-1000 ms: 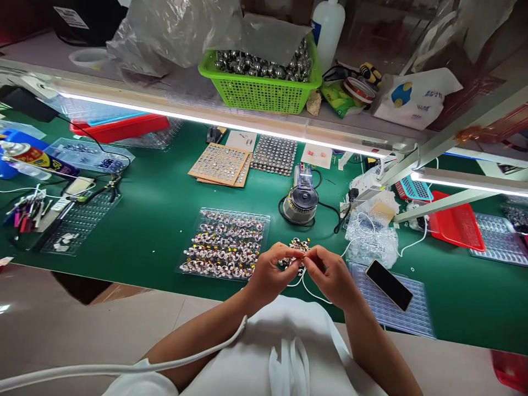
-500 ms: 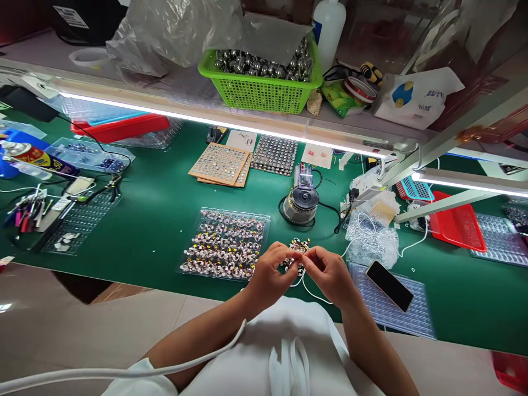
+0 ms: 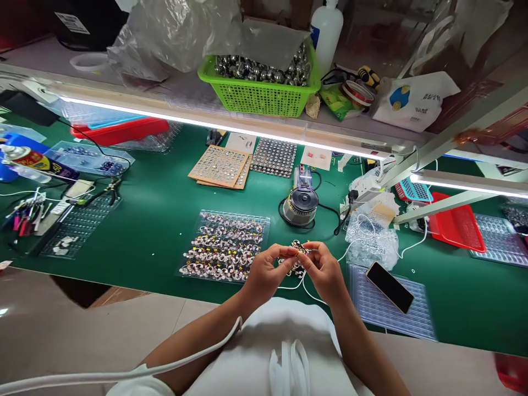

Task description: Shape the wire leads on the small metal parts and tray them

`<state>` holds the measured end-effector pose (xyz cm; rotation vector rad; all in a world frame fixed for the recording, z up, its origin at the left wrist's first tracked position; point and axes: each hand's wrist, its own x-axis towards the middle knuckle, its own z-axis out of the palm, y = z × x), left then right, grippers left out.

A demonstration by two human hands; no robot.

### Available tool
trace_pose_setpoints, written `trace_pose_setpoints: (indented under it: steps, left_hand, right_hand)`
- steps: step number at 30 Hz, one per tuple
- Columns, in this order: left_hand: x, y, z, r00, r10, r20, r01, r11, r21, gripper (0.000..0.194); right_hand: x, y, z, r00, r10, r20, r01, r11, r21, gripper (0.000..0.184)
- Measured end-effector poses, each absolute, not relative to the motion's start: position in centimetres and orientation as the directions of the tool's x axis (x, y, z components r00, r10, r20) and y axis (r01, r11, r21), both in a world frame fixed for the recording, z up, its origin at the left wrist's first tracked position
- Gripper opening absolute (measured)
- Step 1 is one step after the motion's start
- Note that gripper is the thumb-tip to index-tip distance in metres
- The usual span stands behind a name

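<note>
No full word legible. Spray can (image 3: 41, 161) on left of desk (image 3: 157, 220): large light characters on its label, too small and angled to read surely. White bag (image 3: 414, 104) on shelf (image 3: 181, 93): blue-and-yellow logo, dark print unreadable. White sticker (image 3: 72, 23) on black item (image 3: 93, 34): fine print, unreadable.

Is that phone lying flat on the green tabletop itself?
No, the phone lies on a clear ridged plastic tray, which sits between it and the green tabletop.
</note>
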<state>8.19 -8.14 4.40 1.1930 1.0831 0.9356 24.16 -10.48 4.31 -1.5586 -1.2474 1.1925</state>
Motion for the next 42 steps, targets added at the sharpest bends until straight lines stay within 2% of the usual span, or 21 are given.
trace_pose_setpoints:
  steps: [2, 5, 11, 21, 26, 30, 32, 34, 38, 42]
  left_hand:
    - [8.2, -8.0, 4.5, 0.260, 0.929, -0.262, -0.151, 0.307, 0.940, 0.020]
    - [8.3, -7.9, 5.0, 0.273, 0.903, -0.332, -0.269, 0.403, 0.875, 0.024]
    - [8.5, -8.3, 5.9, 0.224, 0.916, -0.331, -0.330, 0.391, 0.859, 0.027]
    - [8.7, -8.9, 5.8, 0.189, 0.942, -0.276, -0.285, 0.322, 0.903, 0.027]
    - [8.4, -9.2, 5.6, 0.204, 0.966, -0.161, -0.124, 0.188, 0.974, 0.015]
    - [7.9, -9.4, 5.9, 0.184, 0.971, 0.152, 0.100, -0.172, 0.980, 0.003]
    - [7.8, -9.4, 6.0, 0.192, 0.931, 0.310, 0.176, -0.343, 0.923, 0.005]
    - [7.9, -9.3, 6.1, 0.208, 0.893, 0.398, 0.215, -0.439, 0.872, 0.011]
    - [8.1, -9.2, 5.9, 0.208, 0.891, 0.404, 0.229, -0.446, 0.865, 0.017]
    - [8.0, -9.1, 5.7, 0.206, 0.948, 0.241, 0.149, -0.273, 0.950, 0.011]
  right_hand:
    - [24.1, -10.7, 3.9, 0.056, 0.983, -0.177, 0.129, -0.183, -0.975, 0.036]
    - [23.9, -11.2, 3.8, 0.031, 0.988, -0.152, 0.016, -0.152, -0.988, 0.034]
    - [23.0, -11.7, 4.2, 0.048, 0.998, -0.031, -0.032, -0.029, -0.999, 0.025]
    - [21.9, -11.6, 4.6, 0.199, 0.979, 0.044, -0.028, 0.050, -0.998, 0.003]
    - [22.2, -11.6, 4.8, 0.222, 0.972, 0.077, 0.074, 0.062, -0.995, 0.005]
    - [22.9, -11.6, 4.9, 0.224, 0.968, 0.114, 0.200, 0.069, -0.977, 0.006]
    - [23.2, -11.5, 5.2, 0.207, 0.966, 0.155, 0.297, 0.088, -0.951, 0.005]
    - [23.3, -11.5, 5.4, 0.188, 0.964, 0.190, 0.377, 0.108, -0.920, 0.005]
    - [23.3, -11.6, 5.7, 0.161, 0.959, 0.232, 0.443, 0.140, -0.885, 0.005]
    - [23.3, -11.6, 5.5, 0.110, 0.957, 0.269, 0.463, 0.190, -0.866, 0.005]
